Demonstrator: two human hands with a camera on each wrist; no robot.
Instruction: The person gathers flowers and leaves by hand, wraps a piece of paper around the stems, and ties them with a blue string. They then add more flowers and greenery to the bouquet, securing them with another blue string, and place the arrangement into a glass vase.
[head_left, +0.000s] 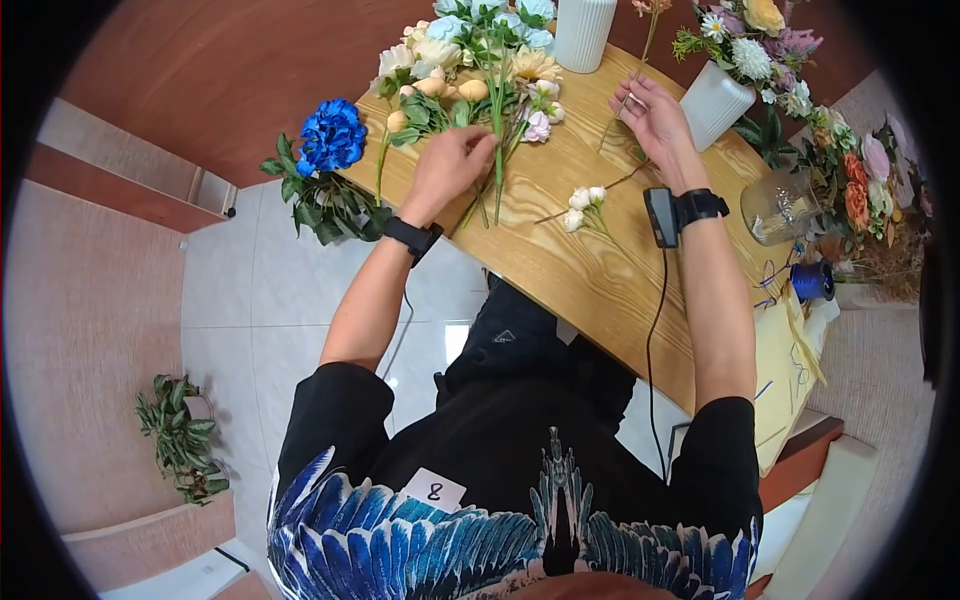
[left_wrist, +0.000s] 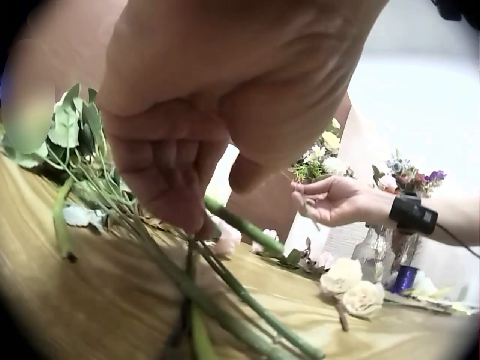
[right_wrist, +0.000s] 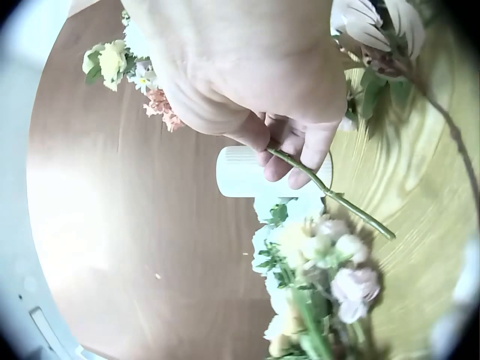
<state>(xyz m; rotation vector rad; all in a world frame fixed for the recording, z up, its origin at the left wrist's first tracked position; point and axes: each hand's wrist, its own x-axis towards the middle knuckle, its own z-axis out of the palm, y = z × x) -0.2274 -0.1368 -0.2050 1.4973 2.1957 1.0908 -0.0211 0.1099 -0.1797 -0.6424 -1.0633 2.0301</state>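
My right hand [head_left: 655, 120] pinches a thin green flower stem [right_wrist: 337, 196] between thumb and fingers, above the table's far side. The salmon-coloured bloom [head_left: 652, 6] of that stem shows at the top of the head view. My left hand [head_left: 448, 172] is at the lower part of a bunch of flowers [head_left: 455, 85] lying on the table. Its fingers curl over several green stems [left_wrist: 225, 289], fingertips right at them in the left wrist view. Cream, peach, pale blue and pink blooms make up the bunch, heads pointing away from me.
A blue hydrangea [head_left: 332, 135] hangs at the table's left edge. White rosebuds [head_left: 578, 208] lie on the wooden table [head_left: 560, 265]. White vases [head_left: 715, 105], a glass jar [head_left: 780, 208], a blue ribbon spool [head_left: 812, 281] and yellow paper [head_left: 780, 370] stand or lie at the right.
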